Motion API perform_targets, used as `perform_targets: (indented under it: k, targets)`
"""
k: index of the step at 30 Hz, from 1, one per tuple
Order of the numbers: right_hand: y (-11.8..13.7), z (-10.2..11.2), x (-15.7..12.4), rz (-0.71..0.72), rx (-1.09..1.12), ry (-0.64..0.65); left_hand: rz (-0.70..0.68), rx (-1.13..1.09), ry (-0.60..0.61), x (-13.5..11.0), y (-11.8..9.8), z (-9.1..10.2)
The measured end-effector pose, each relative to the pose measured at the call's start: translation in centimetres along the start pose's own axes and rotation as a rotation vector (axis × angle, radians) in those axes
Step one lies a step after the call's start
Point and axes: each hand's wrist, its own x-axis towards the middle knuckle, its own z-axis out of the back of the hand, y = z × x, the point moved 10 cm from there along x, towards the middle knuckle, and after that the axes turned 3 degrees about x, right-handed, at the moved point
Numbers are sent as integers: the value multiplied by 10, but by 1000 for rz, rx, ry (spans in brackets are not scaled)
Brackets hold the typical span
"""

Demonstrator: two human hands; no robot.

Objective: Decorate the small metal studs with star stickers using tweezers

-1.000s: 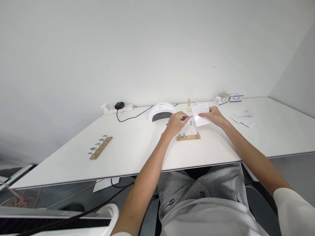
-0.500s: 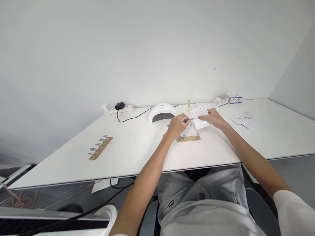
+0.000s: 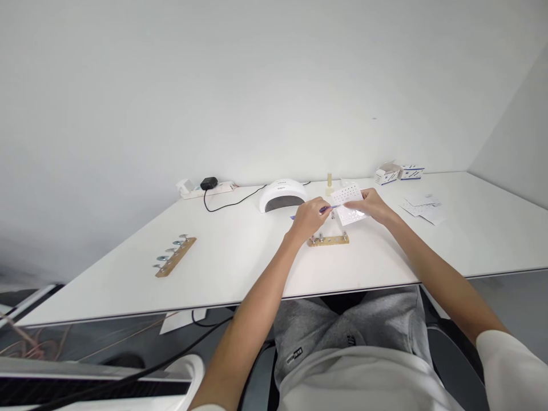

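My left hand (image 3: 309,218) is closed on slim purple tweezers (image 3: 324,209), whose pointed end reaches to a white nail sticker sheet (image 3: 347,195). The sheet carries rows of small dark marks and a shiny lower part. Its right edge is pinched between the thumb and fingers of my right hand (image 3: 371,204). Just below the hands lies a short wooden nail stand (image 3: 329,241) with a few small metal posts on it. One more small metal piece (image 3: 333,215) shows between my left hand and the sheet.
At left lies another wooden strip (image 3: 175,260) bearing several nail tips on posts. A white nail lamp (image 3: 282,196), a pale bottle (image 3: 329,184) and small boxes (image 3: 386,173) stand at the back. Loose sheets (image 3: 422,208) lie right. A power strip (image 3: 209,190) is back left.
Almost nothing differs. Both hands keep the tweezers and the sheet in the same place; the view has shifted very slightly.
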Motion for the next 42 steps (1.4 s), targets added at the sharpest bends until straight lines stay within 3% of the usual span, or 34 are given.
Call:
perform_targets:
  k: [21,42]
  targets:
    - [-6,0,1,-41,72,-9,-11,48,46,1,-5,-2]
    - [-7,-2,0,-70,166,17,-29,-10,15,2,-4,-2]
